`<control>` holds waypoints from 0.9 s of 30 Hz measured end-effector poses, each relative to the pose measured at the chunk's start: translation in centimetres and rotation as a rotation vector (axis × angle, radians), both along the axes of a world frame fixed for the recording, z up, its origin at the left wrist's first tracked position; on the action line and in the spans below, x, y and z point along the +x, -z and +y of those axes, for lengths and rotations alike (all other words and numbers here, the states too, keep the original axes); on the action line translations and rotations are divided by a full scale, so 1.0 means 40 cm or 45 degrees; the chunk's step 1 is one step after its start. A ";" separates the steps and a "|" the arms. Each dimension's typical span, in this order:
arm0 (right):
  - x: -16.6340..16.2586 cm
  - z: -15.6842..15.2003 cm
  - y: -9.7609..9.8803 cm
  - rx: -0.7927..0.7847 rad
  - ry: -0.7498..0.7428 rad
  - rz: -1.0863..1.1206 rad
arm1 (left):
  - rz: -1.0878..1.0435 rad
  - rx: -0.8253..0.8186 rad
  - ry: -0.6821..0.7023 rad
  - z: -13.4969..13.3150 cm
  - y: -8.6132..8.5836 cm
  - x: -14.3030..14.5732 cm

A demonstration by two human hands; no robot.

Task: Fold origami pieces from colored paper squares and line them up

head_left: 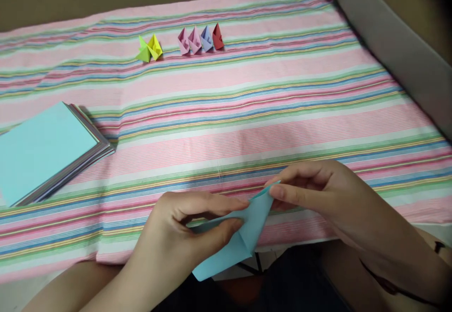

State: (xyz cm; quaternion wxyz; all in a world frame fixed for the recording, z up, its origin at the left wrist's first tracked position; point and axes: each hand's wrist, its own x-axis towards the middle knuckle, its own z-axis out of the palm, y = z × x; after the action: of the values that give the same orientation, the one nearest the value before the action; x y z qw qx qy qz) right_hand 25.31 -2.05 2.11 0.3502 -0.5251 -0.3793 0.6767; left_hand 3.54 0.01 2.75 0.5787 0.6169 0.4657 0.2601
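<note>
A partly folded sheet of light blue paper (259,218) is held up in the air at the near edge of the cloth. My left hand (197,222) pinches its upper edge near the middle, thumb on the near face and fingers behind. At the paper's upper right corner, my right hand (307,187) grips it between thumb and forefinger. A crease runs down the near face to the lower edge. The far side of the paper and some fingertips are hidden.
A striped cloth (212,147) covers the table. To the left lies a stack of coloured paper (49,147), light blue on top. Toward the back stand small folded paper pieces: green (144,51), yellow (154,47), two pink (183,41), lavender (206,39) and red (218,37).
</note>
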 end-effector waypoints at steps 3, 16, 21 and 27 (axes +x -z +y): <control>-0.002 -0.003 -0.004 0.053 0.003 -0.005 | 0.056 0.139 0.039 -0.005 -0.004 -0.008; -0.004 -0.019 -0.045 0.428 0.004 -0.129 | 0.157 0.691 0.188 -0.014 -0.048 -0.047; -0.027 -0.015 -0.035 0.493 -0.201 -0.136 | 0.178 0.634 0.091 -0.015 -0.042 -0.030; -0.045 -0.014 -0.031 0.370 -0.157 -0.289 | 0.135 0.347 0.107 -0.006 -0.035 -0.020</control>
State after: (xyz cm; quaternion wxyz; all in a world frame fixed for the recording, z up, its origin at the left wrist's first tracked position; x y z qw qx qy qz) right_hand 23.53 -2.59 3.33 0.3351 -0.5178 -0.5413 0.5714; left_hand 2.73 -0.24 4.13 0.4747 0.7216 0.4296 0.2636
